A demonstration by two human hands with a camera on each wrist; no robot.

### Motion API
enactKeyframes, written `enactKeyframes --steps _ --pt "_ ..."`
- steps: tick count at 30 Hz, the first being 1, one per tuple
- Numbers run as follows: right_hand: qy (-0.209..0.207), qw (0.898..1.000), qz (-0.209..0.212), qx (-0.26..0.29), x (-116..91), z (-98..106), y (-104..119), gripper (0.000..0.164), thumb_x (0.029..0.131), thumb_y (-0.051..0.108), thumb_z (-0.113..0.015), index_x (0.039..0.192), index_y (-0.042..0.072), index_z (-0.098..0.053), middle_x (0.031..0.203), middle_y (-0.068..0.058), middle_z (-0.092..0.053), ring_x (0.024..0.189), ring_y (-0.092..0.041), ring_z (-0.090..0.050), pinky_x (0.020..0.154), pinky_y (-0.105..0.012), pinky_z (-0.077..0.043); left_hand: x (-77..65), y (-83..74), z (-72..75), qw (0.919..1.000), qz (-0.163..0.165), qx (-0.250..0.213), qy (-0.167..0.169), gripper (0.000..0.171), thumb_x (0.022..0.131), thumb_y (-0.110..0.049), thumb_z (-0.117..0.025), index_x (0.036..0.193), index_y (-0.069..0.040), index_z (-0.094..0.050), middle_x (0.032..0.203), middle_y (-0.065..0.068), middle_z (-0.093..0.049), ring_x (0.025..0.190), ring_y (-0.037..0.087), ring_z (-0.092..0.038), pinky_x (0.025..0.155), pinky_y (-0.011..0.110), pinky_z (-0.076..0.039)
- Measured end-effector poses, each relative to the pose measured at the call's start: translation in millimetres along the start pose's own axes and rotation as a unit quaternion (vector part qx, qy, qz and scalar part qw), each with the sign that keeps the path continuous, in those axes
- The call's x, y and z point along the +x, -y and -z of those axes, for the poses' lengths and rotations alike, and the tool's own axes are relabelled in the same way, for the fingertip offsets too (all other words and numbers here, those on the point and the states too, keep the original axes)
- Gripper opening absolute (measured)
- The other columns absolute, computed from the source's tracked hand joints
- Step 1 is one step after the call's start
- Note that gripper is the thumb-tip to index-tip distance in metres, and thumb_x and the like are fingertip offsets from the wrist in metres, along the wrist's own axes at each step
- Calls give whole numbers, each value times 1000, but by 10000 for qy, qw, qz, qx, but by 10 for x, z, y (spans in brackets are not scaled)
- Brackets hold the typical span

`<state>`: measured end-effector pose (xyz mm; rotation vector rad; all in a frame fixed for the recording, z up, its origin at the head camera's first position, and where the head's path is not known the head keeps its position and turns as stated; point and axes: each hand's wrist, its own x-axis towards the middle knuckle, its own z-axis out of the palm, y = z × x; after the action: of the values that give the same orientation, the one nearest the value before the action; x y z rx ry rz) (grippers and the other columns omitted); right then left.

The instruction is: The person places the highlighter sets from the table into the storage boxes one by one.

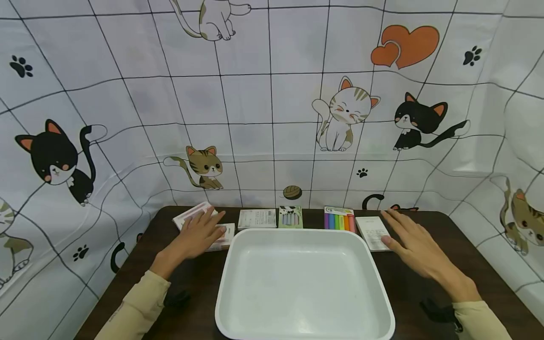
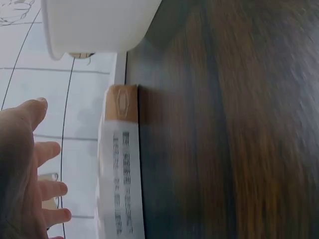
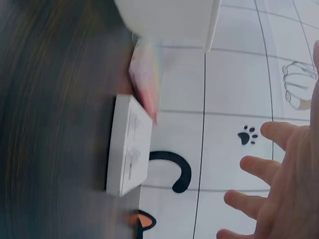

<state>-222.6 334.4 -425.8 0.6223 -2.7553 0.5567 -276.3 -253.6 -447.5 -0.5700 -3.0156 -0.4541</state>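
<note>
My left hand [image 1: 192,238], fingers spread, hovers at the left over two flat boxes: a white one [image 1: 187,215] at the back, partly covered by the fingers, and another pale box [image 1: 224,237] beside it. From the left wrist, a box side with a brown end and printed text [image 2: 119,169] lies on the table below the fingers. My right hand [image 1: 418,248] is held palm down with straight fingers, close to a white printed box [image 1: 372,232]. That white box [image 3: 130,147] shows apart from the fingers in the right wrist view. Neither hand holds anything.
A large white tray [image 1: 303,232] stands centrally on the dark wooden table [image 1: 193,302]. Behind it lie a white text-covered box [image 1: 257,218], a small green pack [image 1: 291,217] and a pack of coloured sticks [image 1: 339,219]. A cat-patterned sheet [image 1: 272,99] hangs behind.
</note>
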Motion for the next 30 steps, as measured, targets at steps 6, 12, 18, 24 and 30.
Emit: enactKeyframes --steps 6,12,18,24,30 --pt "128 9991 225 322 20 -88 73 72 104 34 -59 165 23 -22 164 -19 -22 142 -52 -26 108 -76 -17 -131 185 101 9998 7 77 -193 66 109 -53 -34 162 -13 -30 165 23 -18 147 51 -17 110 75 -8" --pt "504 9955 125 794 34 -121 123 75 103 34 -59 165 26 -18 164 -19 -20 140 -56 -29 96 -83 -27 -265 354 186 9994 176 100 -278 68 109 -55 -34 163 -14 -28 165 24 -15 147 51 -15 110 75 -6" --pt "873 9844 15 1528 61 -92 188 69 105 31 -56 164 33 -20 163 -19 -25 138 -55 -33 89 -84 -33 -406 469 217 9969 710 14 -329 70 108 -59 -33 163 -16 -26 165 23 -12 147 51 -12 101 83 -9" --pt "937 9806 47 1721 51 -101 176 65 106 26 -55 163 35 -24 163 -14 -27 138 -55 -34 86 -84 -35 -529 553 269 9949 907 -163 -420 67 108 -55 -39 164 -20 -24 165 23 -13 146 52 -13 95 88 -15" --pt "920 9809 -18 1715 27 -170 134 65 105 25 -57 163 33 -27 162 -16 -27 139 -53 -32 88 -82 -35 -623 651 366 9949 920 -176 -379 67 108 -56 -35 164 -20 -24 165 23 -13 146 52 -14 93 87 -21"
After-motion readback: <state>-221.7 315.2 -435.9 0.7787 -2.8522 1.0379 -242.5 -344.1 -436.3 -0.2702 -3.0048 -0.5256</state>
